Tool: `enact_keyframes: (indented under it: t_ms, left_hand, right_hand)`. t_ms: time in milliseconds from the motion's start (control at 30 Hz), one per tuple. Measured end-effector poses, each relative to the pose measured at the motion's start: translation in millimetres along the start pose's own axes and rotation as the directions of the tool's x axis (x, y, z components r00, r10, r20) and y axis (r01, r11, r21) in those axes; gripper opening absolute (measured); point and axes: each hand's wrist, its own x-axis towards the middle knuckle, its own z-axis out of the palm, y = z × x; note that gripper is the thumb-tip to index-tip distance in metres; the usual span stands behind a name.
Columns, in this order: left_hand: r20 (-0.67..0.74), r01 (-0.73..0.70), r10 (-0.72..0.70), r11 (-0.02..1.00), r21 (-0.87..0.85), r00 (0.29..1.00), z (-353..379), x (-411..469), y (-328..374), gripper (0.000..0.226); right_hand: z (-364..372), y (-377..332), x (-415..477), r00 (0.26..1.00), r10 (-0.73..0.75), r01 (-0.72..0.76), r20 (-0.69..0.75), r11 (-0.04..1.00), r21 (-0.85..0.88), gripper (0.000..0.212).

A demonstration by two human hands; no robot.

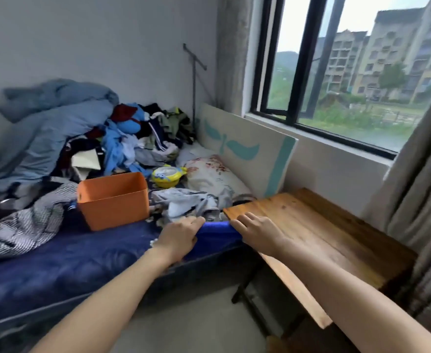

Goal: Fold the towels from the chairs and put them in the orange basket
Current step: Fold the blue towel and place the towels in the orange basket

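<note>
A bright blue towel (215, 231) lies folded on the front edge of the bed with the dark blue sheet (81, 263). My left hand (178, 236) grips the towel's left end with curled fingers. My right hand (256, 231) holds its right end, fingers curled over the far edge, beside the wooden table. The orange basket (115, 200) stands upright on the bed, left of my hands and a little farther back; its visible inside holds nothing.
A wooden table (324, 230) stands right of the bed under the window. Behind the basket lie heaped clothes (143, 138), a light blue duvet (48, 128), a yellow toy bowl (167, 175), a floral pillow (211, 174) and grey garments (186, 202). A curtain (420, 200) hangs at the right.
</note>
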Motion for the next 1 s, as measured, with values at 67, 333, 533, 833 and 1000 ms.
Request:
enact_keyframes:
  t_ms: [67, 333, 533, 833, 1000]
  left_hand:
    - [0.049, 0.157, -0.158, 0.987, 0.029, 0.986, -7.0, -46.2, -25.9, 0.044]
    - [-0.053, 0.424, -0.421, 0.896, 0.131, 0.905, -48.6, -168.6, -87.6, 0.04]
    - [-0.095, 0.511, -0.502, 0.84, 0.186, 0.86, -89.3, -211.2, -136.5, 0.035]
    - [-0.09, 0.472, -0.463, 0.868, 0.158, 0.882, -101.7, -240.5, -214.2, 0.036]
    - [-0.062, 0.431, -0.427, 0.888, 0.163, 0.902, -81.1, -243.7, -246.5, 0.042]
  right_hand:
    - [16.1, -43.2, 24.5, 0.997, -0.069, 0.067, 0.015, 0.993, 0.099, 0.036]
    - [27.1, -157.6, 110.4, 0.968, -0.249, 0.244, -0.014, 0.934, 0.261, 0.061]
    - [21.7, -207.1, 179.3, 0.936, -0.308, 0.346, -0.169, 0.894, 0.284, 0.057]
    - [48.1, -261.0, 231.0, 0.939, -0.292, 0.339, -0.182, 0.878, 0.338, 0.052]
    - [82.2, -270.0, 246.1, 0.937, -0.323, 0.351, -0.137, 0.866, 0.357, 0.05]
